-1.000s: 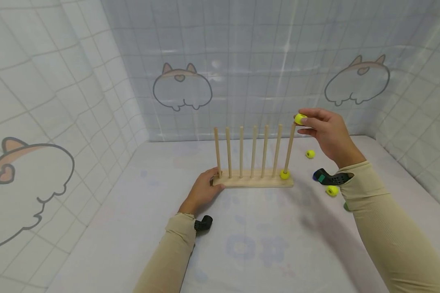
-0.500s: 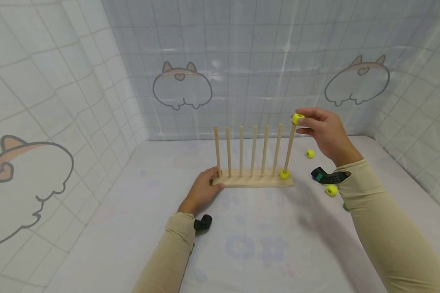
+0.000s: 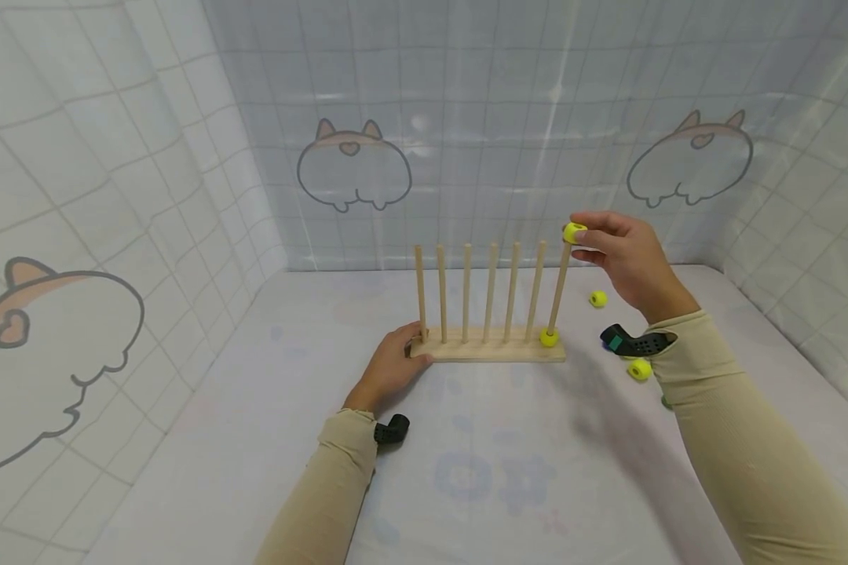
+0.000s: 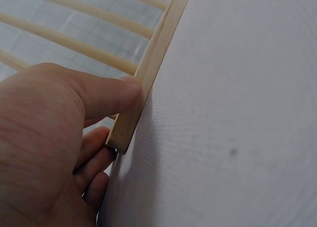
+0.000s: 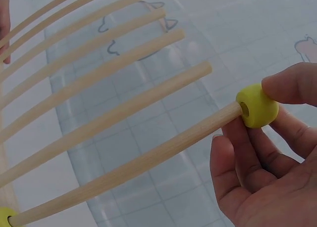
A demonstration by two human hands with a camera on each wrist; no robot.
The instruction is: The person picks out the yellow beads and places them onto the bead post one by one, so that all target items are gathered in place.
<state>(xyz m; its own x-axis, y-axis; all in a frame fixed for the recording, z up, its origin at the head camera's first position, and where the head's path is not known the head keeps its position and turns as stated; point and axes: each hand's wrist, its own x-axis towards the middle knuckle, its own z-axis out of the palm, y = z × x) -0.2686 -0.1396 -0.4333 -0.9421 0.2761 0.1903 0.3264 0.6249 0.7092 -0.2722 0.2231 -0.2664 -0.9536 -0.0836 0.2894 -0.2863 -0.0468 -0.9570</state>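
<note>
A wooden peg rack with several upright pegs stands on the table. My left hand grips the left end of its base, thumb along the front edge in the left wrist view. At the rack's far right, my right hand pinches a yellow bead between thumb and fingers. The bead sits over the tip of the rightmost peg, and the peg's end meets the bead's hole in the right wrist view. A second yellow bead rests at the bottom of that same peg.
Right of the rack lie a loose yellow bead and another yellow bead. A green bead is partly hidden by the right sleeve, and a blue piece shows behind the wrist camera. Tile-patterned sheets surround the table.
My right hand has shifted slightly left, bringing the yellow bead from beside the tip of the rightmost peg to over it. The left hand stays on the base.
</note>
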